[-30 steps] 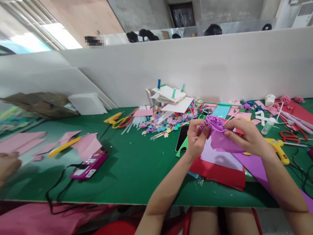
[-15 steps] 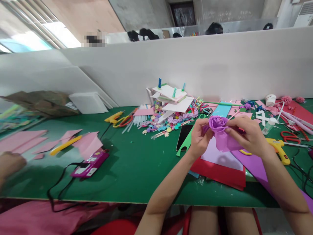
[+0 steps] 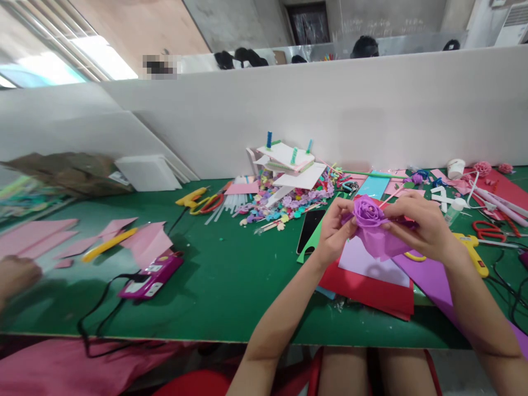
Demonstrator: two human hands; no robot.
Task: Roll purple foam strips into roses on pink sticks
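Note:
Both of my hands hold a purple foam rose (image 3: 368, 212) a little above the green table (image 3: 231, 275). My left hand (image 3: 335, 231) pinches the rose's left side with its fingers closed. My right hand (image 3: 421, 226) grips the loose purple sheet that trails from the flower on its right. A thin pink stick pokes out behind the rose. Under my hands lie red (image 3: 371, 297), lilac and purple foam sheets (image 3: 429, 280). A black phone (image 3: 310, 231) lies flat just left of my left hand.
A heap of small foam flowers and white card (image 3: 289, 187) sits at the back. Yellow glue guns (image 3: 470, 250) (image 3: 192, 197), red scissors (image 3: 489, 230), a magenta device (image 3: 150, 278) with a black cord, pink sheets (image 3: 136, 239) and another person's hand (image 3: 16, 275) at far left.
The rose has risen slightly and turned between my fingers, and my hands have shifted a little up and right. The other person's hand at the left has barely moved.

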